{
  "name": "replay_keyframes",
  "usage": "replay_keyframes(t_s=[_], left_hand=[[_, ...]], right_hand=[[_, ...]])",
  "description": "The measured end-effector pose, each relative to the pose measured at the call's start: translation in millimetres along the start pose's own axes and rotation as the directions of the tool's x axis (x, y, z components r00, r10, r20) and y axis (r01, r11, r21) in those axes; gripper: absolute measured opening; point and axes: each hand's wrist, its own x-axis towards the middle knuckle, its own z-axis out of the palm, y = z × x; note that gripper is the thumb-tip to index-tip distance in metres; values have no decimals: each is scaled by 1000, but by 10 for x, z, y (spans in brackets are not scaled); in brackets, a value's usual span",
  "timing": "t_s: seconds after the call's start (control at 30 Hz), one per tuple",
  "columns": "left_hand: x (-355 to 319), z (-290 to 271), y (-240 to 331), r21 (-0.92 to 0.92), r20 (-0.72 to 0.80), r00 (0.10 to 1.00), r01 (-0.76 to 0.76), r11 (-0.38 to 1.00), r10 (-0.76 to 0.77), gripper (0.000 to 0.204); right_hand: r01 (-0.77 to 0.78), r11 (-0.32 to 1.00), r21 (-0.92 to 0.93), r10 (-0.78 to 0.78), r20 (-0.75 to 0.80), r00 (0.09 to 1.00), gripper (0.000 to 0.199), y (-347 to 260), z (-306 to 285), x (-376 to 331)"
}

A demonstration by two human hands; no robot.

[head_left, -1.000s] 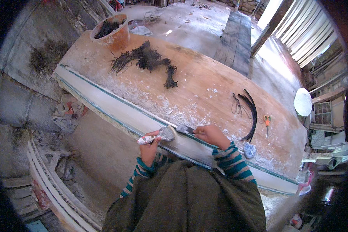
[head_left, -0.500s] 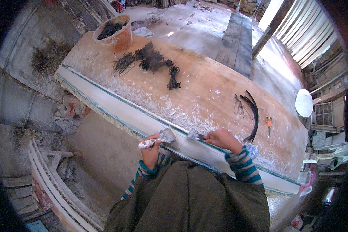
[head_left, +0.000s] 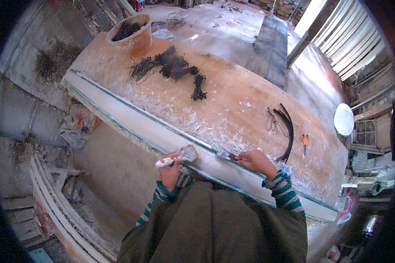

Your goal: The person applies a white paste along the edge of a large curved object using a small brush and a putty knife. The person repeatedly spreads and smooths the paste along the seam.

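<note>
My left hand is closed round the white-and-red smeared handle of a wide putty knife, whose blade is caked with pale grey paste. This blade lies over a long narrow white panel edged in teal. To its right, my right hand grips a second, smaller putty knife by its dark handle. That blade points left and rests at the panel's far teal edge. I cannot make out exactly how firmly it touches.
Beyond the panel is a brown tabletop spotted with white flakes. On it are an orange bucket, dark fibre bundles, curved black strips and orange-handled scissors. Curved white mouldings stand at lower left.
My right hand has shifted slightly right with the smaller putty knife along the panel's far edge. My left hand stays almost in place with the wide putty knife.
</note>
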Motion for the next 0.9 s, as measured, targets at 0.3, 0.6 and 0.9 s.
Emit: replay_keyframes(t_s=[0.3,0.6,0.9], left_hand=[[-42,-43,27,61,11,1000,-20,998,19,24],[-55,591,62,122,354,921,129,984,-165,22],[331,904,-22,527,340,893,77,846,-294,25]], right_hand=[[111,985,132,-110,-10,994,26,-260,-73,696],[-188,691,698,457,-221,861,39,-64,-227,-242],[-100,562,821,588,-311,746,45,38,244,-766]])
